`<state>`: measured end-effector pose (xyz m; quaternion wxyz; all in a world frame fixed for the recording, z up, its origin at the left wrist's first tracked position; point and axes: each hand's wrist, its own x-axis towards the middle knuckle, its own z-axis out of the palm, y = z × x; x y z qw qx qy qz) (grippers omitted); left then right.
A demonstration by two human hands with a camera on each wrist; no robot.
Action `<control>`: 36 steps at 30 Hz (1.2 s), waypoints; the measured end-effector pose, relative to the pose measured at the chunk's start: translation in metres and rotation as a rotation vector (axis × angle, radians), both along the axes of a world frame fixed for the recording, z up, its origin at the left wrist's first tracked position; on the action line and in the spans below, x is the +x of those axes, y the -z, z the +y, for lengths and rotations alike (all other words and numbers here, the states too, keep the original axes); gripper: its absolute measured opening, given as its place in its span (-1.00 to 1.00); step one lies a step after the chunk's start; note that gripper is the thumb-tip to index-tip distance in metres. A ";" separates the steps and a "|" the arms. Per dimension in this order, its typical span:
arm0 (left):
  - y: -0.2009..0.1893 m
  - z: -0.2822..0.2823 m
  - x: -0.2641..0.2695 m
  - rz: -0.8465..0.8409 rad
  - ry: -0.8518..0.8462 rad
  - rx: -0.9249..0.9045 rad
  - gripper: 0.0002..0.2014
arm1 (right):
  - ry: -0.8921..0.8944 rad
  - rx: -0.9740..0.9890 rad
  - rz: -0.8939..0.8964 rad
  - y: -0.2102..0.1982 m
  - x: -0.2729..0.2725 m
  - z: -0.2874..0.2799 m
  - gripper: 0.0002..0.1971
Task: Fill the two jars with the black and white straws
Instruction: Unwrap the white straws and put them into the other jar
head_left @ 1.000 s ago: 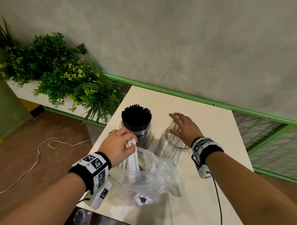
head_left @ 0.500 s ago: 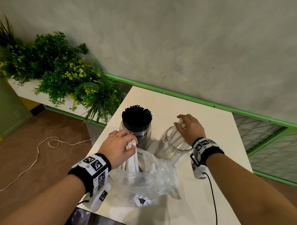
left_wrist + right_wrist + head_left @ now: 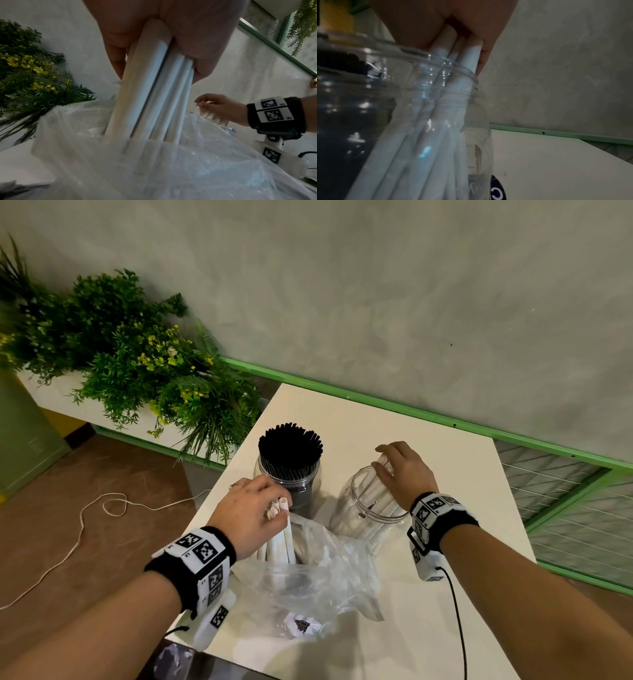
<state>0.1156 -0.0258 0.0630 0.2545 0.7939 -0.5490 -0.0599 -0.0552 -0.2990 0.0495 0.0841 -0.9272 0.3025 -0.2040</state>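
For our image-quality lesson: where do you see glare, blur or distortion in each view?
Head view: sharp, wide-angle bending of the green rail. Left wrist view: bag soft, close white straws blurred. Right wrist view: dim, glare spots on the jar.

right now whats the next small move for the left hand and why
Probably lift the left hand so its white straws clear the plastic bag, then carry them to the clear jar. Their lower ends are in the bag, and the right hand holds a few straws at that jar's mouth, with room left.
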 end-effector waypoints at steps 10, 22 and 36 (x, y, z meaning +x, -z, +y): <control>0.002 -0.002 0.003 0.011 0.011 0.022 -0.56 | -0.017 -0.105 -0.106 -0.032 -0.005 0.026 -0.38; 0.002 0.012 0.011 0.131 -0.011 -0.003 -0.36 | -0.269 0.749 -0.017 0.006 0.014 0.166 -0.26; 0.011 0.028 0.014 0.361 0.005 -0.089 -0.44 | -0.248 0.794 -0.189 0.010 0.043 0.189 -0.40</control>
